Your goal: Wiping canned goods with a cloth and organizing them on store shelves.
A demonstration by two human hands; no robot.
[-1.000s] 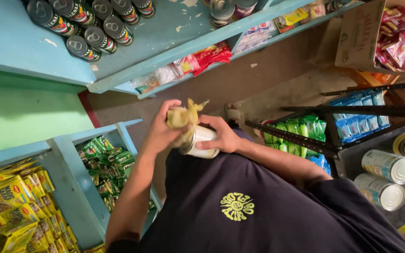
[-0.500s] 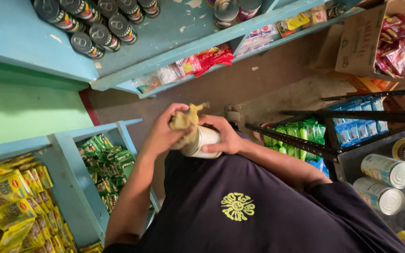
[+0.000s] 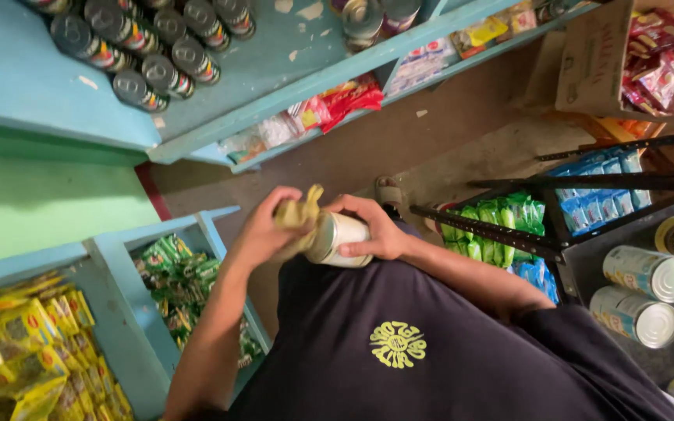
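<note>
Gleaming pale can (image 3: 341,240), yellow cloth (image 3: 298,212)

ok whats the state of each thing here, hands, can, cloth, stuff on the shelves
left hand: pressing cloth on can end
right hand: gripping can
can: held on its side, off the shelf
cloth: bunched, yellow
shelf cans: standing in rows
rack cans: lying on sides

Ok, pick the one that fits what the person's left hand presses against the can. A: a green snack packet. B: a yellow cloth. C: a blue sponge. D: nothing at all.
B: the left hand bunches a yellow cloth over the end of the can, while the right hand grips the can's side.
</note>
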